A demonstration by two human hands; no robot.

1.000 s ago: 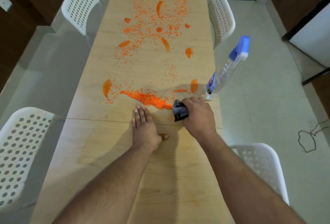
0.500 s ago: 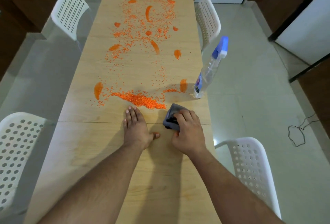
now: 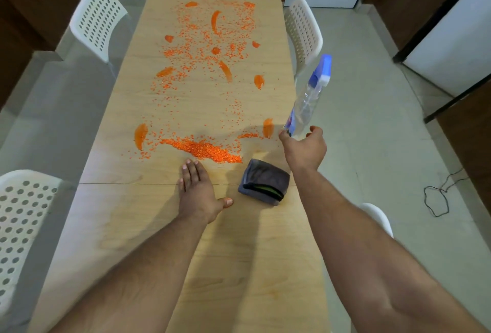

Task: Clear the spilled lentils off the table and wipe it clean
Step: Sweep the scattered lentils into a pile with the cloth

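Orange lentils are scattered along the far half of the wooden table (image 3: 239,266), with a denser ridge of lentils (image 3: 202,150) just beyond my left hand (image 3: 198,189). That hand lies flat on the table, fingers straight and together. A folded grey cloth (image 3: 263,182) lies loose on the table between my arms. My right hand (image 3: 305,149) is at the base of a clear spray bottle (image 3: 305,104) with a blue head, standing at the table's right edge. Thumb and fingers are spread on either side of the bottle, not closed on it.
White perforated chairs stand around the table: far left chair (image 3: 98,19), far right chair (image 3: 303,32), near left chair (image 3: 18,215), near right chair (image 3: 377,215). A black cable (image 3: 438,194) lies on the floor to the right.
My right hand let go of the grey cloth, left it on the table and moved forward and right to the spray bottle's base. My left hand stayed flat.
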